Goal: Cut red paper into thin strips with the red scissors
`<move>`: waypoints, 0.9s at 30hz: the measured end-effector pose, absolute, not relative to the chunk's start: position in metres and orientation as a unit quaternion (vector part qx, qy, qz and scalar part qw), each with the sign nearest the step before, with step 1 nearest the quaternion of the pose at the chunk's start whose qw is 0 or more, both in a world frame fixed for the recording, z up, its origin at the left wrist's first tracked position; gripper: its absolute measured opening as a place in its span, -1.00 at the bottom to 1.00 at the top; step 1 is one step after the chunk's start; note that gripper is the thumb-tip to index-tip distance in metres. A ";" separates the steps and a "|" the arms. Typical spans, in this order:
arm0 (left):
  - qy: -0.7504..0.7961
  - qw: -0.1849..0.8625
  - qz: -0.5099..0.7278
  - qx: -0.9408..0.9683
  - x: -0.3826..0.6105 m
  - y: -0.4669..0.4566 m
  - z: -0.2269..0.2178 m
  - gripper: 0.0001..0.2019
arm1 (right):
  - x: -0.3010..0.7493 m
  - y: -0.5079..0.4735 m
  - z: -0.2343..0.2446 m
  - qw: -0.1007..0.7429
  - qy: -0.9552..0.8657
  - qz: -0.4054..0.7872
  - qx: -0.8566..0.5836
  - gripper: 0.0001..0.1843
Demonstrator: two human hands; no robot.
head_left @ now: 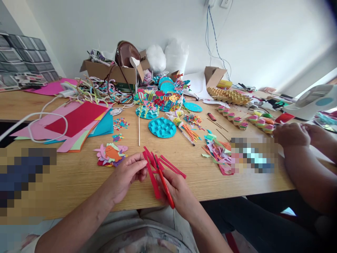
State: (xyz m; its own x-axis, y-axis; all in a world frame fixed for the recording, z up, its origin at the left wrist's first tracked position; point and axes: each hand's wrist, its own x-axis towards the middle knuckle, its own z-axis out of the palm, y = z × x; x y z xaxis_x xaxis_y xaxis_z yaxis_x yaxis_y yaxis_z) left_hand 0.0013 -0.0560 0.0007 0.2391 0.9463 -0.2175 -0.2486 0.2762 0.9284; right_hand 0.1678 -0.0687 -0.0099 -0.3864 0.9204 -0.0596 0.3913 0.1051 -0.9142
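Note:
My left hand (132, 169) pinches a red paper strip (153, 181) that slants down between my two hands. Red-handled scissors (165, 186) are gripped in my right hand (175, 188), their dark blades pointing up beside the strip. More narrow red strips (172, 166) lie on the table just beyond my right hand. Left of my left hand is a pile of paper fish cut-outs (112, 154), an orange one on top. A round blue textured disc (162, 127) lies farther back, in front of my hands.
Coloured paper sheets (76, 121) lie at the left under a white cable (67, 123). Paper scraps (218, 153) are piled right of centre. Another person's hands (292, 135) rest on the right. A cardboard box (105, 73) stands against the wall, with colourful fish crafts (160, 100) before it.

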 end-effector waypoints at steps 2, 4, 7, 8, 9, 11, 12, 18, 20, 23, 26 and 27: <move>0.438 0.661 0.452 0.409 -0.002 -0.053 0.002 -0.87 | 0.172 -0.065 -0.007 0.266 -0.680 0.488 -0.479 -0.63; 0.445 0.652 0.450 0.418 -0.005 -0.050 0.002 -0.88 | 0.175 -0.060 -0.001 0.240 -0.668 0.519 -0.476 -0.61; 0.458 0.644 0.427 0.440 -0.007 -0.046 0.001 -0.87 | 0.181 -0.053 0.010 0.217 -0.660 0.550 -0.462 -0.59; 0.463 0.642 0.419 0.446 -0.007 -0.045 0.001 -0.87 | 0.183 -0.051 0.012 0.217 -0.661 0.554 -0.457 -0.59; 0.468 0.639 0.411 0.452 -0.007 -0.044 0.001 -0.86 | 0.185 -0.049 0.014 0.221 -0.663 0.553 -0.453 -0.58; 0.478 0.632 0.398 0.463 -0.008 -0.041 0.002 -0.85 | 0.191 -0.047 0.015 0.226 -0.671 0.541 -0.455 -0.58; 0.485 0.626 0.387 0.472 -0.007 -0.040 0.003 -0.84 | 0.194 -0.047 0.015 0.227 -0.676 0.528 -0.461 -0.58; 0.511 0.591 0.318 0.537 0.005 -0.031 0.008 -0.80 | 0.203 -0.045 0.013 0.215 -0.728 0.390 -0.521 -0.65; 0.516 0.577 0.301 0.557 0.011 -0.027 0.007 -0.81 | 0.203 -0.045 0.013 0.209 -0.738 0.368 -0.526 -0.67; 0.531 0.525 0.271 0.608 0.014 -0.019 0.002 -0.82 | 0.205 -0.046 0.014 0.209 -0.741 0.352 -0.533 -0.66; 0.550 0.433 0.239 0.673 0.008 -0.013 0.001 -0.83 | 0.209 -0.046 0.011 0.215 -0.733 0.348 -0.543 -0.67; 0.554 0.396 0.229 0.695 0.005 -0.012 0.003 -0.83 | 0.210 -0.046 0.010 0.216 -0.731 0.347 -0.546 -0.68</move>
State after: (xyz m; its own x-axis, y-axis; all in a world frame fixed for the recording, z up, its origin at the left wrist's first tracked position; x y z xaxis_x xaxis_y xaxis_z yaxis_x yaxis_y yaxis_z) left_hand 0.0050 -0.0117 0.0026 0.2803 0.9522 -0.1213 0.5890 -0.0708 0.8050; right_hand 0.2100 -0.0465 0.0101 -0.3104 0.9485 -0.0633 0.6482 0.1625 -0.7439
